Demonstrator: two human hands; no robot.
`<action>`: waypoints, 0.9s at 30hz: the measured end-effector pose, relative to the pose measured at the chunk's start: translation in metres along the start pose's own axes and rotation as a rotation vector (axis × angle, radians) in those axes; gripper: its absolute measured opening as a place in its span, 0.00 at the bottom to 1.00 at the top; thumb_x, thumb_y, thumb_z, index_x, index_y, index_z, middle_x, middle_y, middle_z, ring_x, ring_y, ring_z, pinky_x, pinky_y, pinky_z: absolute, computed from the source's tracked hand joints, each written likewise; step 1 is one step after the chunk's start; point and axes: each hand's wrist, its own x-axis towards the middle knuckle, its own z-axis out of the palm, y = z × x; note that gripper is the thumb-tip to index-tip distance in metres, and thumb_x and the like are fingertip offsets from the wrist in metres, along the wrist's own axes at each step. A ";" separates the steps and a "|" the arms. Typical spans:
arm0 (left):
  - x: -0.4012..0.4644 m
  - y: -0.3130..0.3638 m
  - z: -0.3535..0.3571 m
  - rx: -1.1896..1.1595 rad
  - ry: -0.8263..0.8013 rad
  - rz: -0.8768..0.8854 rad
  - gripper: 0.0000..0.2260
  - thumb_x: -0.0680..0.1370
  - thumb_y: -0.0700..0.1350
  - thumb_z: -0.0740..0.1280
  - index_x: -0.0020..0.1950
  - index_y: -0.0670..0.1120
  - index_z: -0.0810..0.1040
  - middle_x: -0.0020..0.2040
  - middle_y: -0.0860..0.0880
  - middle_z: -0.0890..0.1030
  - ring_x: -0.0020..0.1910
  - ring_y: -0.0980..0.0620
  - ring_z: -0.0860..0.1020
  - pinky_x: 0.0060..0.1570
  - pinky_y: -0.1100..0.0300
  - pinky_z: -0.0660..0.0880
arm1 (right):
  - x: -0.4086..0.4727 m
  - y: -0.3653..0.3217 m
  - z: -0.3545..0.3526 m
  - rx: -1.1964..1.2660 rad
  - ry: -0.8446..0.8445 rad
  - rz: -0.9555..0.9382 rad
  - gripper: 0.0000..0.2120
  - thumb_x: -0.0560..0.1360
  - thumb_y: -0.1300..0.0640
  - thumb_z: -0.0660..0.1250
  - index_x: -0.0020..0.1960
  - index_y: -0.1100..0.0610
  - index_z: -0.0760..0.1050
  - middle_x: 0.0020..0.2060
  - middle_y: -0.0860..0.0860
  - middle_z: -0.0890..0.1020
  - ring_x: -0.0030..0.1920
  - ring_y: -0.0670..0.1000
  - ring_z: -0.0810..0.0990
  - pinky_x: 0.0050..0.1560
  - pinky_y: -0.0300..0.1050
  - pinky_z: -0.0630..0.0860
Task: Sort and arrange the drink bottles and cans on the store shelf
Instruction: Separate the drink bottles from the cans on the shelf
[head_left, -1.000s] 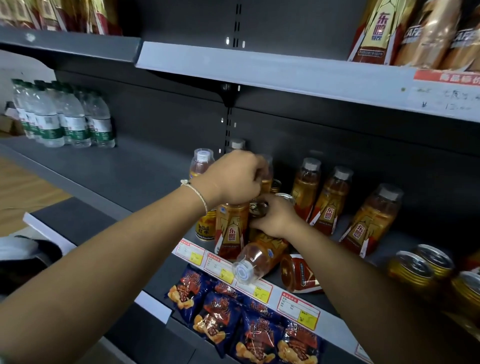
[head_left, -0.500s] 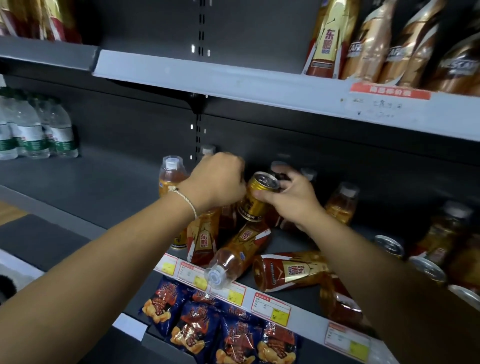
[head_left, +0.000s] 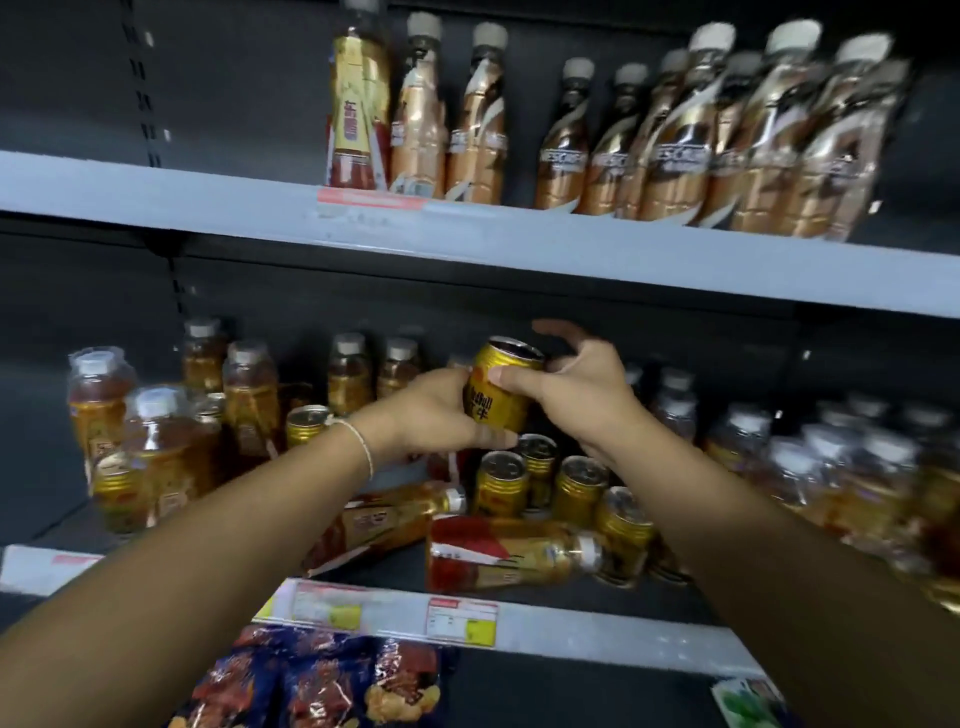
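Note:
A gold can is held tilted in the air above the middle shelf. My left hand wraps its lower left side and my right hand grips its upper right, with some fingers spread behind. Below it stands a cluster of gold cans. Two amber bottles lie on their sides near the shelf front, one in front of the cans and another to its left. Upright amber bottles stand at the left and more of them at the right.
The upper shelf carries a row of bronze coffee bottles and one red and gold bottle. Snack bags lie on the lowest shelf under the price tags. Another gold can stands among the left bottles.
The view has swung up and right. The gold can has moved right, over the cluster of cans, and my left hand has joined my right hand on it.

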 end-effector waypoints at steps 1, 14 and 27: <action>0.005 0.010 0.015 -0.035 0.005 0.008 0.14 0.68 0.53 0.79 0.48 0.52 0.80 0.43 0.54 0.85 0.42 0.59 0.83 0.43 0.61 0.80 | -0.005 0.001 -0.017 0.009 0.011 0.001 0.35 0.62 0.58 0.84 0.65 0.51 0.74 0.49 0.55 0.85 0.48 0.53 0.86 0.50 0.51 0.84; 0.032 0.160 0.202 -0.073 0.015 0.158 0.13 0.62 0.61 0.78 0.43 0.63 0.81 0.39 0.63 0.84 0.38 0.66 0.81 0.42 0.64 0.78 | -0.085 0.026 -0.245 -0.157 0.117 0.118 0.25 0.57 0.40 0.83 0.46 0.54 0.82 0.41 0.48 0.87 0.42 0.47 0.86 0.48 0.48 0.84; 0.065 0.248 0.314 -0.034 -0.180 0.371 0.19 0.64 0.66 0.75 0.46 0.57 0.80 0.39 0.59 0.84 0.37 0.63 0.80 0.40 0.60 0.80 | -0.139 0.039 -0.380 -0.145 0.277 0.215 0.10 0.63 0.59 0.83 0.39 0.55 0.83 0.37 0.51 0.87 0.40 0.50 0.87 0.37 0.41 0.82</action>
